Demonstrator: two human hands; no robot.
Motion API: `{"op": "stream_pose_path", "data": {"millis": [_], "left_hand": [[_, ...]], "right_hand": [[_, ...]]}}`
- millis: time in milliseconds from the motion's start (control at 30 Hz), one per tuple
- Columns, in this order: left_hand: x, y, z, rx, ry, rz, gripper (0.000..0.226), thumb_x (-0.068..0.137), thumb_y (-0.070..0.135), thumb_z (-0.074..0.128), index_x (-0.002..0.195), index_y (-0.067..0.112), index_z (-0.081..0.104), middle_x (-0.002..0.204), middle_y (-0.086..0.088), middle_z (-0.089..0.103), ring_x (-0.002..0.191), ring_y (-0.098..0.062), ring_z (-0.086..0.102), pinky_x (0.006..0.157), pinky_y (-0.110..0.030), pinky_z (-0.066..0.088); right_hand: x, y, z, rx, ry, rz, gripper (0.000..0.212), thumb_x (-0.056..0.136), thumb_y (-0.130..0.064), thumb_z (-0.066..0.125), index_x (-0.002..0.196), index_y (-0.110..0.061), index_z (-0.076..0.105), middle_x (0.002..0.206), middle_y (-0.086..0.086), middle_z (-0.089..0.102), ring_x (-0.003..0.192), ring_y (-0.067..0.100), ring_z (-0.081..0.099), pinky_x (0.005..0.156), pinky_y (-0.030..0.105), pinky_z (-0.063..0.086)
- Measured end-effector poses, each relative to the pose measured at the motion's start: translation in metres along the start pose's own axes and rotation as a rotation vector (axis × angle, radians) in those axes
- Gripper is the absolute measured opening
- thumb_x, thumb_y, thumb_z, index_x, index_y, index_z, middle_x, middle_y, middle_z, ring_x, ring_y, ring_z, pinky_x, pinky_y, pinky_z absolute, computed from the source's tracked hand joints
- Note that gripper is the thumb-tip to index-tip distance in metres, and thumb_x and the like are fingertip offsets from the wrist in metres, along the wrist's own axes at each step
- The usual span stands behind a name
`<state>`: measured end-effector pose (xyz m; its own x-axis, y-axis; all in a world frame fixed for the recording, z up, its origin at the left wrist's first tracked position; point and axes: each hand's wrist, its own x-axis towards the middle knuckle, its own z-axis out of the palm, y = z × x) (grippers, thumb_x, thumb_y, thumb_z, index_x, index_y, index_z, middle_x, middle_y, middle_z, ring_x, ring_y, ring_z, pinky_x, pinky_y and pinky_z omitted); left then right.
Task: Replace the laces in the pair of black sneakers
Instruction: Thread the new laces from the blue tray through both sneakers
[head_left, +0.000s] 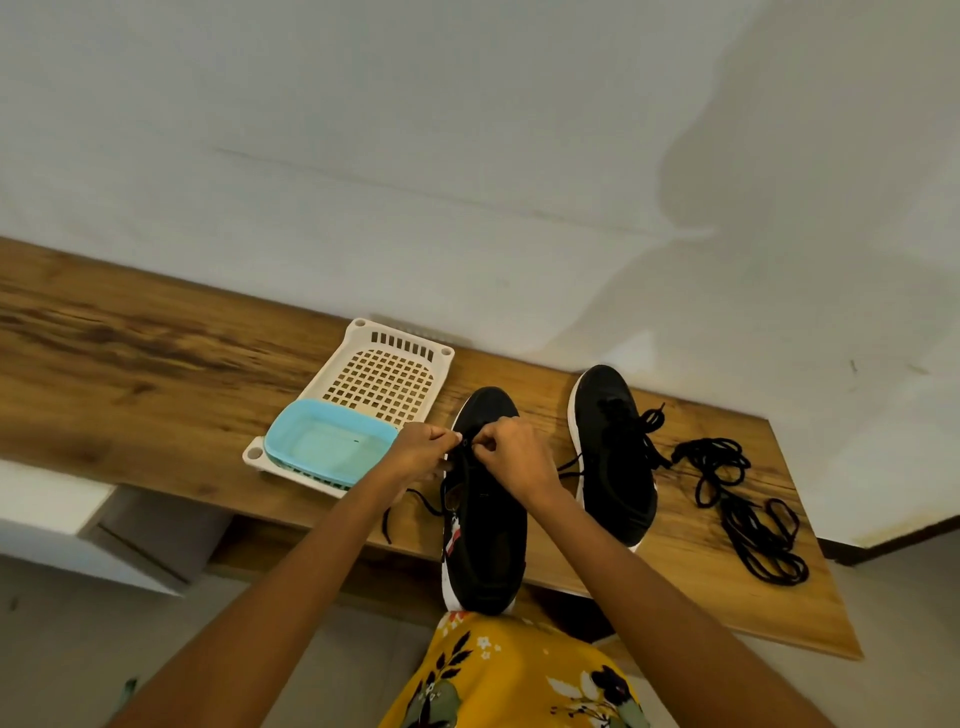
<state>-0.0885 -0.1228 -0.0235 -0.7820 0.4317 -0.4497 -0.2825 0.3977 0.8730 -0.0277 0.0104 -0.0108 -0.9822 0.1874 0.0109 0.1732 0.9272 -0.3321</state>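
1. Near black fabric sneaker (485, 509) lay heel-first toward the person on the wooden tabletop (156, 384), eyelets up, prob. for easy threading.
2. Left hand (423, 452) & right hand (511, 454): fingers (480, 434) pinched its thin black lace (415, 501) at the eyelets.
3. Right of fingers: second black sneaker (615, 452), then loose black lace pile (743, 514), well apart.
4. Left: pale blue plastic tub (327, 447) on a white slotted tray (387, 374). Nothing blocked them.

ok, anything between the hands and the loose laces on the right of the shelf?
Yes. The second sneaker stands between the right hand and the pile of loose laces. Both hands, left hand too, pinch the lace on the near sneaker. A reach would pass over or around the second sneaker.
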Motion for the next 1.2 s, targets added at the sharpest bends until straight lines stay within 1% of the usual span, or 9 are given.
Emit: {"op": "stream_pose_path", "data": {"millis": [267,400,500,633,700,833,1000,1100,1200], "left_hand": [[0.002,-0.002,0.002,0.034,0.019,0.035,0.015,0.094,0.026,0.054,0.088,0.02,0.066,0.096,-0.008,0.069,0.085,-0.017,0.068,0.084,-0.036,0.053],[0.003,-0.003,0.002,0.089,0.02,0.058,0.026,0.096,0.027,0.049,0.095,0.007,0.066,0.098,-0.014,0.069,0.086,-0.021,0.069,0.083,-0.04,0.054],[0.005,-0.004,0.001,0.09,0.016,0.061,0.026,0.096,0.026,0.05,0.1,0.006,0.066,0.099,-0.014,0.069,0.081,-0.017,0.068,0.073,-0.032,0.053],[0.007,-0.007,0.003,0.093,0.012,0.068,0.012,0.094,0.016,0.055,0.099,0.012,0.064,0.099,-0.009,0.067,0.079,-0.015,0.065,0.064,-0.024,0.047],[0.005,-0.008,0.008,0.129,0.042,0.104,0.008,0.093,0.015,0.056,0.089,0.016,0.063,0.094,-0.008,0.066,0.078,-0.016,0.062,0.063,-0.024,0.048],[0.003,0.001,0.015,0.302,0.206,0.21,0.023,0.089,0.021,0.058,0.069,0.03,0.055,0.078,0.006,0.062,0.079,-0.019,0.063,0.078,-0.037,0.05],[-0.002,0.024,0.016,0.187,0.293,0.288,0.017,0.091,0.017,0.053,0.074,0.02,0.054,0.078,0.0,0.061,0.07,-0.017,0.06,0.074,-0.034,0.048],[-0.005,0.043,0.013,0.032,0.309,0.411,0.013,0.091,0.011,0.053,0.08,0.015,0.056,0.078,-0.001,0.061,0.078,-0.019,0.06,0.077,-0.03,0.049],[-0.017,0.056,0.009,-0.197,0.268,0.44,0.014,0.097,0.015,0.048,0.106,0.007,0.055,0.095,-0.003,0.062,0.088,-0.015,0.06,0.069,-0.016,0.049]], "right_hand": [[-0.002,0.001,0.006,0.044,0.049,-0.004,0.022,0.095,-0.026,0.054,0.11,-0.021,0.069,0.106,0.001,0.065,0.103,0.015,0.055,0.083,0.032,0.048],[-0.001,0.0,0.014,0.149,0.077,0.066,0.012,0.091,-0.024,0.061,0.099,-0.018,0.068,0.099,-0.001,0.067,0.096,0.014,0.059,0.082,0.035,0.05],[0.002,0.002,0.012,0.269,0.062,0.111,0.008,0.087,-0.02,0.066,0.091,-0.015,0.061,0.088,0.0,0.065,0.082,0.015,0.06,0.075,0.037,0.052],[0.002,0.007,0.008,0.321,0.022,0.129,0.009,0.087,-0.017,0.066,0.091,-0.015,0.058,0.085,-0.002,0.062,0.081,0.014,0.059,0.074,0.035,0.053],[0.003,0.009,0.007,0.333,-0.006,0.128,0.009,0.088,-0.016,0.064,0.094,-0.016,0.058,0.087,-0.003,0.062,0.083,0.013,0.059,0.075,0.034,0.052],[0.005,0.011,-0.003,0.454,-0.048,0.14,0.014,0.09,-0.008,0.059,0.104,-0.01,0.057,0.093,-0.002,0.059,0.089,0.011,0.057,0.08,0.027,0.048],[0.008,0.007,-0.021,0.453,-0.116,0.096,0.029,0.092,-0.021,0.059,0.119,-0.011,0.062,0.11,0.001,0.066,0.102,0.014,0.06,0.084,0.027,0.047],[0.011,-0.002,-0.031,0.424,-0.069,0.059,0.022,0.091,-0.027,0.061,0.094,-0.008,0.07,0.087,0.007,0.069,0.077,0.019,0.061,0.071,0.036,0.047],[0.014,-0.023,-0.066,0.588,0.08,0.05,0.021,0.092,-0.026,0.061,0.077,-0.011,0.066,0.064,0.001,0.058,0.058,0.009,0.049,0.061,0.027,0.041]]}}
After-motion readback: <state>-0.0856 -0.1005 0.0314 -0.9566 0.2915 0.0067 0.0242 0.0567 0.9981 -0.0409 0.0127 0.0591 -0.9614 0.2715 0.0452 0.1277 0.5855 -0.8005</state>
